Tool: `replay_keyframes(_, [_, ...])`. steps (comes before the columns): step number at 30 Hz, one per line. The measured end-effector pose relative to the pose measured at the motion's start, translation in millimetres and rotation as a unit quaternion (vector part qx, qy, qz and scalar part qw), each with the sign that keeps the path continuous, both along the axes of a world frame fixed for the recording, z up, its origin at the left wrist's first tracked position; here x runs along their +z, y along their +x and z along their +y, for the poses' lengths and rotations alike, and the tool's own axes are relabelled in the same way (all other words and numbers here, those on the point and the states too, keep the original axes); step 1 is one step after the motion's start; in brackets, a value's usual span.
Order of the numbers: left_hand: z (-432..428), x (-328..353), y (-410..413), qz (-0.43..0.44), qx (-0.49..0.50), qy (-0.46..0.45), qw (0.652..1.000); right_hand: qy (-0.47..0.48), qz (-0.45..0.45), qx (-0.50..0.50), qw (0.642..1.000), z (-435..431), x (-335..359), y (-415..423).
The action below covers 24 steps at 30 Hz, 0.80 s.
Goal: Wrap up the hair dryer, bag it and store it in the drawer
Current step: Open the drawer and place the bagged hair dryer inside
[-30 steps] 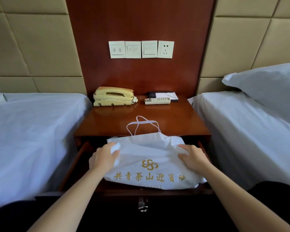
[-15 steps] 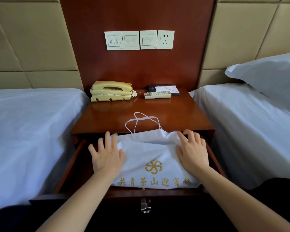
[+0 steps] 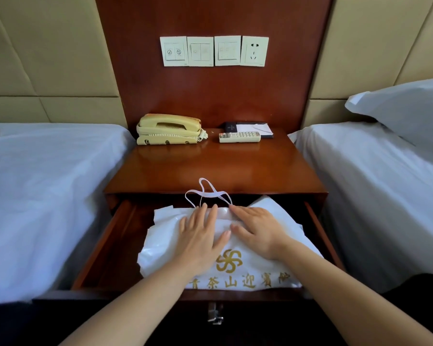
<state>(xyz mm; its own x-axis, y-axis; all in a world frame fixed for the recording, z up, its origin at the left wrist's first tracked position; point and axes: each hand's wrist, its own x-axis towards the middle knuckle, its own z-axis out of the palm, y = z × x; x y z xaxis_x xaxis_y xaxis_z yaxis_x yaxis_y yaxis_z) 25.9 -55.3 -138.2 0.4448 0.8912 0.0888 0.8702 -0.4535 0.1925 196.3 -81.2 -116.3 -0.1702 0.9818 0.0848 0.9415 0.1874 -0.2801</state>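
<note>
A white bag [image 3: 283,221] with gold lettering lies inside the pulled-out drawer [image 3: 105,245] of the wooden nightstand. Its white drawstring loops [image 3: 206,194] stick up over the nightstand's front edge. My left hand [image 3: 200,236] and my right hand [image 3: 258,231] lie flat on the bag's upper middle, fingers spread, side by side and nearly touching. Neither hand grips anything. The hair dryer is hidden; whatever is in the bag cannot be seen.
On the nightstand top [image 3: 215,166] stand a beige telephone [image 3: 169,129], a remote control [image 3: 239,137] and a notepad [image 3: 250,127]. Beds with white sheets flank it left [image 3: 48,183] and right [image 3: 375,183]. A metal handle [image 3: 215,313] hangs on the drawer front.
Both hands slid from the bag's outer sides to its middle and now press it flat. The bag sits lower in the drawer, and its drawstring loops have flattened.
</note>
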Motion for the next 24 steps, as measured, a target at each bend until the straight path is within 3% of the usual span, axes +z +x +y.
replay_keyframes(6, [-3,4,-1,0.047,0.007,-0.022,0.999,-0.095,-0.072,-0.061,0.991,15,5,-8])
replay_keyframes(13, [22,21,9,0.056,0.061,-0.111,0.990,-0.151,-0.060,-0.199,0.966,41,3,-10])
replay_keyframes(17, [33,19,18,0.037,0.083,-0.077,0.993,-0.116,-0.009,-0.231,0.966,45,4,-5])
replay_keyframes(21, [44,14,22,0.041,0.104,-0.021,0.994,-0.005,0.005,-0.238,0.971,30,4,2])
replay_keyframes(24, [47,16,24,0.061,0.137,-0.004,0.989,-0.043,-0.014,-0.199,0.979,10,7,4])
